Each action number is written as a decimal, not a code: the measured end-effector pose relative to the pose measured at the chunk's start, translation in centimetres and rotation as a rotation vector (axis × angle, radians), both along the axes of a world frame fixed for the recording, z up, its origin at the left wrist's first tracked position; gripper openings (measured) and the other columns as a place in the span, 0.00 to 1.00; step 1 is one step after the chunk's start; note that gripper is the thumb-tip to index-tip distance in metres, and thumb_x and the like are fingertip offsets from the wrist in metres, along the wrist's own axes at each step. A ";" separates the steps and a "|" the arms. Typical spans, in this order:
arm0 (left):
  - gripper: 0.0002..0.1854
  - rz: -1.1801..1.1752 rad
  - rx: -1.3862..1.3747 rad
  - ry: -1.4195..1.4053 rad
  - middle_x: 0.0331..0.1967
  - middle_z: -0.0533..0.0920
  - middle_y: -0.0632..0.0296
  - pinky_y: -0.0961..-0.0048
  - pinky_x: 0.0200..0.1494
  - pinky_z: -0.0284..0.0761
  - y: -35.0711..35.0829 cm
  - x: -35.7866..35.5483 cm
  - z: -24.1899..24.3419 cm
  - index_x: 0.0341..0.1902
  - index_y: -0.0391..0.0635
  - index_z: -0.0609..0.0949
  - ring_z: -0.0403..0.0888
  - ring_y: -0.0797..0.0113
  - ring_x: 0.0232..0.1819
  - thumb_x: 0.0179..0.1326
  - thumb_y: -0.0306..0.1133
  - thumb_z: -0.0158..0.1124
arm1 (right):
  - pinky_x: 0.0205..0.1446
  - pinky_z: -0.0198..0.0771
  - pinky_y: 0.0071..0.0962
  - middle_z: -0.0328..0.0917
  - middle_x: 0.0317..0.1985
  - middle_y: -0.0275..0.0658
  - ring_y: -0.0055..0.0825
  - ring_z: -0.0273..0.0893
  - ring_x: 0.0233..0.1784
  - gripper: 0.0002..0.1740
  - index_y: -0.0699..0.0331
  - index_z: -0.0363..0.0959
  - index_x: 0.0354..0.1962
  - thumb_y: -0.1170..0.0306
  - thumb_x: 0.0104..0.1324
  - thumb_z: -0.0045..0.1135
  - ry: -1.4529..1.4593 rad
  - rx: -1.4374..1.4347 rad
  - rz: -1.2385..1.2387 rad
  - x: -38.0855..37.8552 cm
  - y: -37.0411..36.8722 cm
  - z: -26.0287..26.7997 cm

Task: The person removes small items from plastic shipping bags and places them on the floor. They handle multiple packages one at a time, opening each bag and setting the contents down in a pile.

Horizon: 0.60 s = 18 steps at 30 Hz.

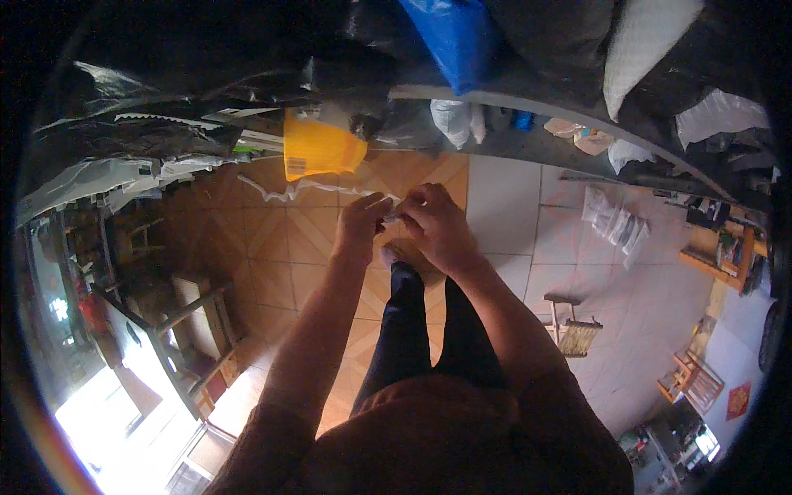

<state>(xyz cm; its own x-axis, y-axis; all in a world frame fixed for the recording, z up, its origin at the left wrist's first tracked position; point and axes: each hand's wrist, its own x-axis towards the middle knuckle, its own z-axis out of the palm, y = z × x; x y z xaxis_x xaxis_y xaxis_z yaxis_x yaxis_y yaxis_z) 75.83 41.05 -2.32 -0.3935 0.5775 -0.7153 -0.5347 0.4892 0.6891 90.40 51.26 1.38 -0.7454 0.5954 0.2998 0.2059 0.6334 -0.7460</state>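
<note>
Both my hands meet in front of my body, above the floor. My left hand (361, 224) and my right hand (435, 224) pinch a small whitish, crumpled thing (391, 214) between their fingertips. Fingers hide most of it, so I cannot tell what it is. A thin, crinkled white strip (286, 194) runs leftward from near my hands. Whether it joins the held thing is unclear. Beyond my left hand hangs a yellow plastic bag or packet (318, 147) with a printed code on it.
Along the far side, shelves hold dark plastic sheeting, a blue bag (455, 43) and white bags (450, 120). To the right, clear plastic packets (615, 223) and a small folding stool (572, 331) are on the tiled floor (501, 210). A wooden-framed rack (198, 309) stands left.
</note>
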 end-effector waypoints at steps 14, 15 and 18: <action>0.09 0.019 0.018 1.256 0.36 0.82 0.49 0.61 0.41 0.73 8.6 -5.0 -1.1 0.37 0.42 0.81 0.80 0.49 0.39 0.60 0.36 0.61 | 0.57 0.71 0.30 0.79 0.41 0.37 0.26 0.78 0.47 0.14 0.63 0.75 0.43 0.71 0.59 0.63 -0.010 -0.508 0.088 -5.3 8.4 -8.8; 0.11 0.014 -0.007 1.185 0.37 0.82 0.47 0.59 0.43 0.73 8.1 -5.4 -1.4 0.37 0.41 0.81 0.79 0.44 0.40 0.60 0.36 0.59 | 0.59 0.69 0.29 0.79 0.43 0.38 0.27 0.76 0.51 0.15 0.62 0.75 0.44 0.72 0.58 0.62 0.080 -0.460 0.011 -4.9 9.5 -9.2; 0.11 0.149 -0.069 1.182 0.33 0.84 0.52 0.61 0.40 0.74 6.0 -7.3 -2.8 0.37 0.43 0.82 0.81 0.53 0.36 0.60 0.37 0.58 | 0.62 0.67 0.30 0.78 0.48 0.39 0.28 0.74 0.55 0.18 0.61 0.73 0.47 0.76 0.57 0.57 0.153 -0.358 -0.055 -3.1 12.8 -9.7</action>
